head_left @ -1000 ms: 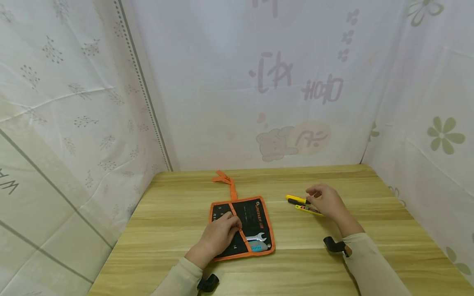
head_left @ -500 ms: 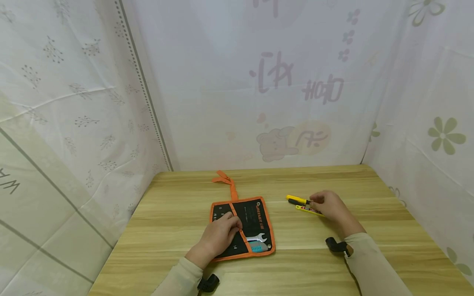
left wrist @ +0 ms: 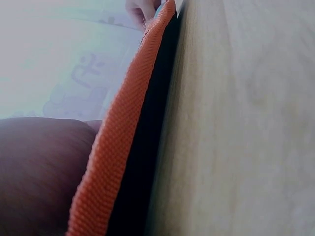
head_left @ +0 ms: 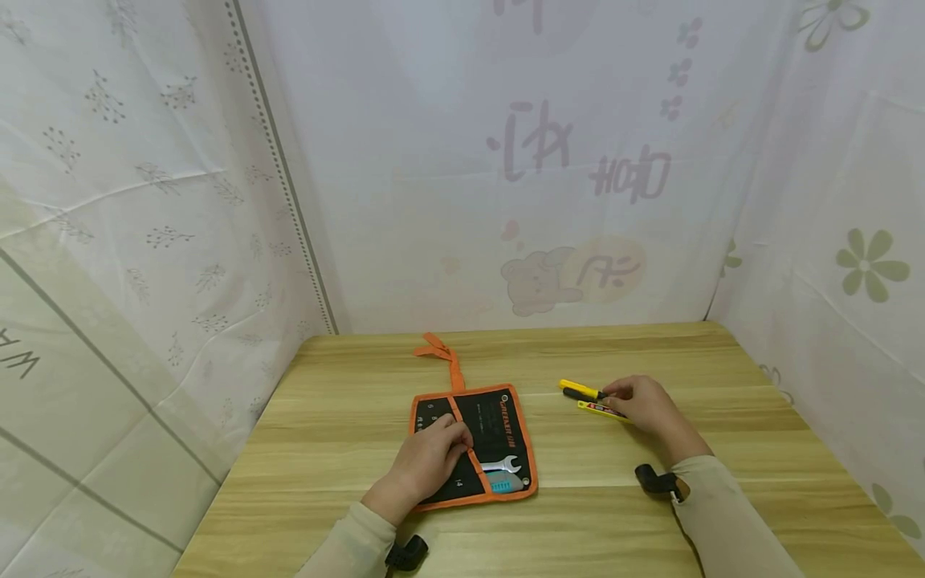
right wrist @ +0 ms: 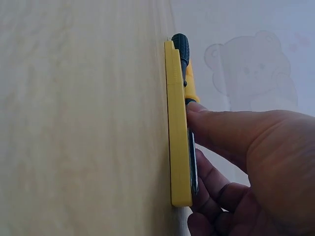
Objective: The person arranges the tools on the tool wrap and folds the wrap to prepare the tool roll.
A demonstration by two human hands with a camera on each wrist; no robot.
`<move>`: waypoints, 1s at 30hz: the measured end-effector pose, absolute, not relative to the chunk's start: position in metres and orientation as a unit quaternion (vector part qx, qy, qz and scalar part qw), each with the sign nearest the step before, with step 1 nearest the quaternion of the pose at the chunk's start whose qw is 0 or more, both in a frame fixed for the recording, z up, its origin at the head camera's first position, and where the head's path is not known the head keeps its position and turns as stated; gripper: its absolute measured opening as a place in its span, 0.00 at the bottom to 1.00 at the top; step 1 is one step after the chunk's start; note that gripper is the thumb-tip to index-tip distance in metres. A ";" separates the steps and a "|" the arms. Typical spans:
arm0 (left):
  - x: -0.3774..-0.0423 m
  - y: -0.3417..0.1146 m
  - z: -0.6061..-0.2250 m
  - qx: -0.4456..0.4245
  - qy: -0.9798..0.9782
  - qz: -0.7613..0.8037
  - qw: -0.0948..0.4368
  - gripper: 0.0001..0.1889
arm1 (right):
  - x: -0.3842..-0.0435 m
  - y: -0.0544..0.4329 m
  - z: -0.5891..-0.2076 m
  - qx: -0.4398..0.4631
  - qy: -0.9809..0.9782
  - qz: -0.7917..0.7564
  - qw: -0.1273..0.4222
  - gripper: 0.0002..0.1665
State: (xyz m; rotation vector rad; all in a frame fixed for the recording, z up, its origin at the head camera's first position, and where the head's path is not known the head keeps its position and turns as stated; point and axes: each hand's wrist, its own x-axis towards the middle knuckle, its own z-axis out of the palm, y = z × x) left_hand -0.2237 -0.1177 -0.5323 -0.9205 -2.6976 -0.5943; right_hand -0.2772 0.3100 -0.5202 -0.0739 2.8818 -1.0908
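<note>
An unrolled black tool pouch [head_left: 495, 417] with orange trim lies on the table. My left hand [head_left: 426, 461] rests over it and pinches the orange pocket edge. A silver open-ended wrench [head_left: 502, 464] and a teal-and-grey tool [head_left: 504, 481] stick out of the pocket. On the right, my right hand [head_left: 643, 405] has thumb and fingers around the shaft end of a yellow-handled screwdriver [head_left: 578, 388]. Beside it lie a black-handled screwdriver [right wrist: 181, 46] and a flat yellow piece with a printed label [right wrist: 177, 132]. The hand hides the screwdriver tips.
An orange tie strap [head_left: 455, 369] runs from the pouch toward the back of the wooden table [head_left: 347, 433]. Printed curtains [head_left: 433, 201] hang behind and on both sides. A black wrist device [head_left: 656, 479] hangs below the right sleeve.
My right hand has dropped slightly toward the table, and its thumb and fingers have closed on the yellow screwdriver's shaft end. The left hand and pouch have stayed put.
</note>
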 end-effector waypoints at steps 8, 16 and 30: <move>-0.223 -0.117 -0.531 -0.310 -0.923 -0.202 0.109 0.05 | -0.278 0.310 -0.520 -0.017 0.938 -0.346 0.025 0.11; -0.223 -0.117 -0.530 -0.310 -0.923 -0.203 0.105 0.04 | -0.279 0.310 -0.521 -0.001 0.939 -0.344 0.018 0.08; -0.223 -0.116 -0.530 -0.309 -0.924 -0.202 0.096 0.04 | -0.280 0.300 -0.510 -0.031 0.928 -0.372 -0.012 0.13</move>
